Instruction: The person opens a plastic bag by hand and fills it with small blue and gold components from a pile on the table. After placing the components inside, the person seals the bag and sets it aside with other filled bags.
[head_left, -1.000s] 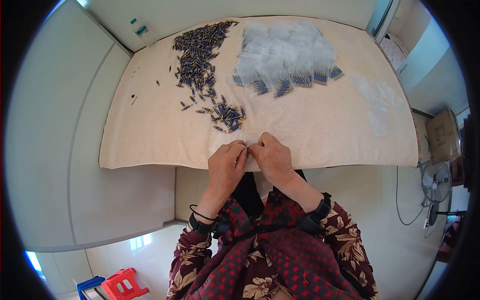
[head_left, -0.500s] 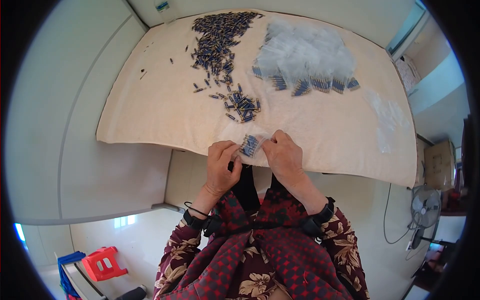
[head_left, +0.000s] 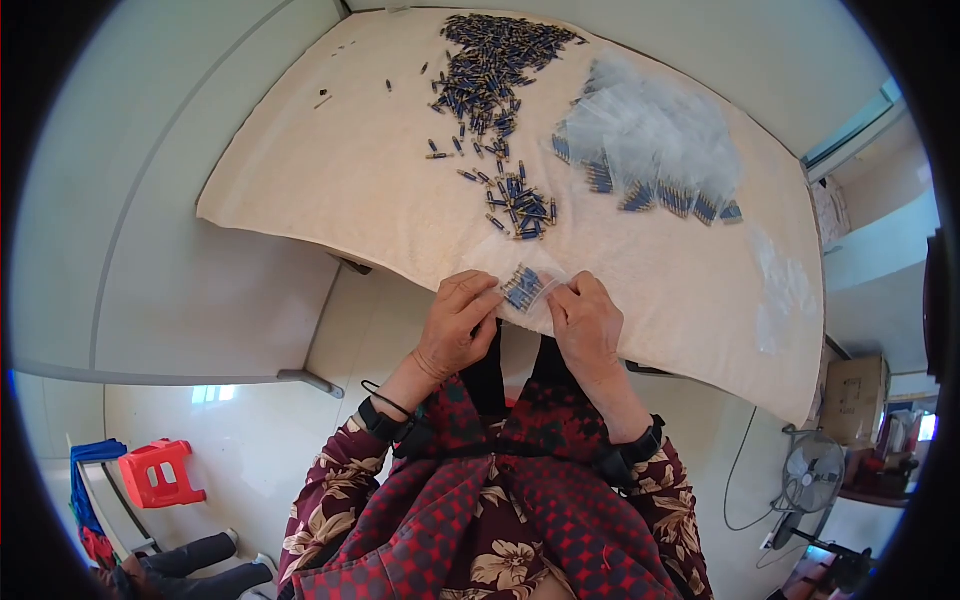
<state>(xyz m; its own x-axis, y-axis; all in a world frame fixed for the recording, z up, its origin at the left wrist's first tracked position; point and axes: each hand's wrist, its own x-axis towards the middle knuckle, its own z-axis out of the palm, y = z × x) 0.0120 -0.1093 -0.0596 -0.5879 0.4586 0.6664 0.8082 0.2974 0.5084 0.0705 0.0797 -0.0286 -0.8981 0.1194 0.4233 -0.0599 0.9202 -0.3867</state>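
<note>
Between my hands, at the cloth's front edge, lies a small clear plastic bag [head_left: 522, 288] with several dark blue, brass-ended cylinders in a row inside. My left hand [head_left: 460, 322] has its fingers bent on the bag's left side; whether they grip it is hard to tell. On the right, my right hand [head_left: 586, 318] pinches the bag's edge between thumb and fingers. Just beyond the bag is a small loose cluster of the same cylinders [head_left: 522, 208], which leads back to a larger pile [head_left: 490, 75].
Filled clear bags [head_left: 655, 135] overlap at the back right of the cream cloth [head_left: 330, 170]. Flat clear bags [head_left: 780, 285] lie at the right. On the floor are a red stool [head_left: 160, 473] and a fan [head_left: 810, 472]. A person's legs [head_left: 205, 565] show at the lower left.
The view has turned and shifted, so the table appears tilted. My left hand's fingers now lie more over the bag's left side. A person's legs have come into view at the lower left.
</note>
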